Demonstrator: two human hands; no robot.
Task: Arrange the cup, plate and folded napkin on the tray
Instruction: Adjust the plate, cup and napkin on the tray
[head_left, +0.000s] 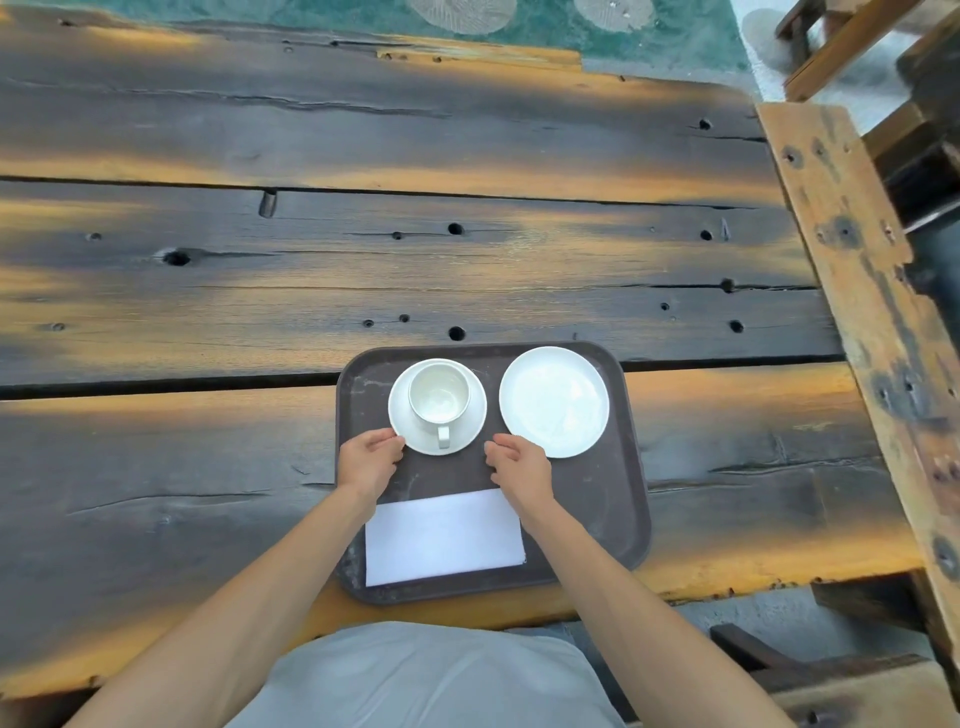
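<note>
A dark brown tray (613, 509) lies at the near edge of the wooden table. On its far left a white cup (439, 398) stands upright on a white saucer (467, 431), handle toward me. A white plate (554, 401) sits at the tray's far right. A folded white napkin (444, 535) lies flat along the tray's near side. My left hand (368, 460) has its fingertips at the saucer's left rim. My right hand (514, 467) hovers just right of the saucer with curled fingers, a small gap between them and the rim, holding nothing.
The table (363, 249) is dark, weathered planks with knot holes and gaps. A wooden bench (852, 270) runs along the right side. Teal floor shows beyond the far edge.
</note>
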